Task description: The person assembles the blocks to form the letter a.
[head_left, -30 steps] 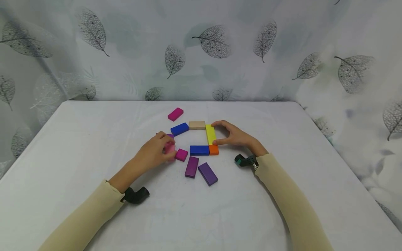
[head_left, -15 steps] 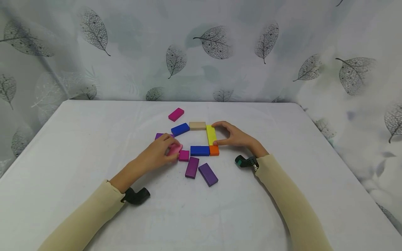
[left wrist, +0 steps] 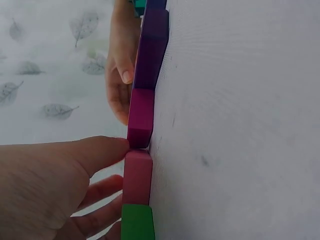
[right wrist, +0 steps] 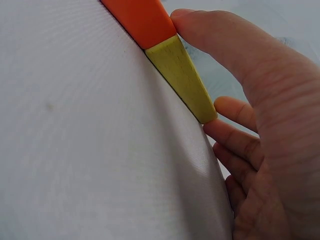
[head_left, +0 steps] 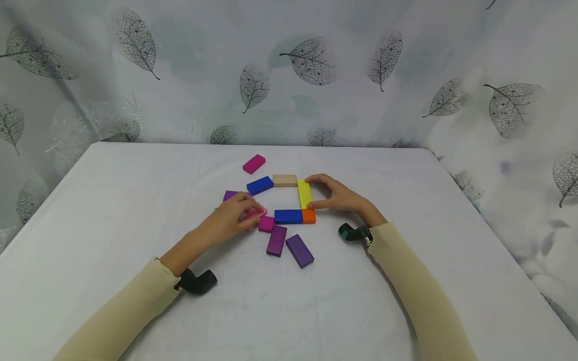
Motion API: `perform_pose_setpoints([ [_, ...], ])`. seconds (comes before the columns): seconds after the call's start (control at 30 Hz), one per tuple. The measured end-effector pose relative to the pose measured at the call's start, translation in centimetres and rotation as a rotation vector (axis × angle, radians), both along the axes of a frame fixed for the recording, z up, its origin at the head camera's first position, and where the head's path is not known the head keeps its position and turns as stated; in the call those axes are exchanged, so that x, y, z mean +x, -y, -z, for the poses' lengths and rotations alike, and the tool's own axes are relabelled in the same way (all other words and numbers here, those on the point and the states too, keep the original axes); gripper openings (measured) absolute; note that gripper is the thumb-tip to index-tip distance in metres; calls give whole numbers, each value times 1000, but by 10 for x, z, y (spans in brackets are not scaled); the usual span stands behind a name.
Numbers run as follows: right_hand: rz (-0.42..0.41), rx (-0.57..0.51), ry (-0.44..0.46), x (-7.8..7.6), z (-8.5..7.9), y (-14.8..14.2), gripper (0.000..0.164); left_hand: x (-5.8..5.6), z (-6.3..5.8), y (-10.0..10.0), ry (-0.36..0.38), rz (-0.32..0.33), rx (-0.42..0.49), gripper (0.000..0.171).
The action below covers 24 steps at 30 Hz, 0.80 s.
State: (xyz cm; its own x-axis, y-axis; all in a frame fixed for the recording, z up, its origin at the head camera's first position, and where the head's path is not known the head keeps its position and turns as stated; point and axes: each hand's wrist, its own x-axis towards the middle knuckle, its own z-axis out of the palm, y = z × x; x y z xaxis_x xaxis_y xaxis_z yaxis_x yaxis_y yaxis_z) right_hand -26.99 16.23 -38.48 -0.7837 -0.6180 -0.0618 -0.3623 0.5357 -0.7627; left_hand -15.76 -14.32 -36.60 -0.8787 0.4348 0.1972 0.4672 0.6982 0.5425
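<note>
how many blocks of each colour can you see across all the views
purple blocks: 3, counting the plum one
blue blocks: 2
magenta blocks: 2
pink block: 1
yellow block: 1
orange block: 1
beige block: 1
green block: 1, left wrist view only
total visible: 12

Your left hand (head_left: 235, 213) holds a pink block (head_left: 254, 214), just left of a small magenta block (head_left: 266, 224). Your right hand (head_left: 338, 194) spans a yellow block (head_left: 304, 194), index finger at its far end and thumb at its near end. An orange block (head_left: 309, 216) sits at that near end, with a blue block (head_left: 288, 216) against its left side. On the far side, a beige block (head_left: 284, 180) lies between the yellow one and a slanted second blue block (head_left: 259, 185); a purple block (head_left: 232, 195) is partly behind your left hand. A plum block (head_left: 276, 240) and a violet block (head_left: 300, 250) lie nearer you, and a deep-pink block (head_left: 254, 164) lies farthest off on the white tabletop (head_left: 361, 301).
</note>
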Motion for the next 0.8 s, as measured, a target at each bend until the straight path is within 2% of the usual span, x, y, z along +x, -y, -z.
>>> perform_pose_setpoints([
  [0.27, 7, 8, 6, 2, -2, 0, 70, 2, -1, -3, -38, 60, -65, 22],
  [0.63, 1, 1, 2, 1, -2, 0, 70, 3, -2, -5, 13, 28, -64, 14],
  [0.8, 2, -2, -1, 0, -1, 0, 69, 2, -1, -4, 3, 19, -44, 19],
])
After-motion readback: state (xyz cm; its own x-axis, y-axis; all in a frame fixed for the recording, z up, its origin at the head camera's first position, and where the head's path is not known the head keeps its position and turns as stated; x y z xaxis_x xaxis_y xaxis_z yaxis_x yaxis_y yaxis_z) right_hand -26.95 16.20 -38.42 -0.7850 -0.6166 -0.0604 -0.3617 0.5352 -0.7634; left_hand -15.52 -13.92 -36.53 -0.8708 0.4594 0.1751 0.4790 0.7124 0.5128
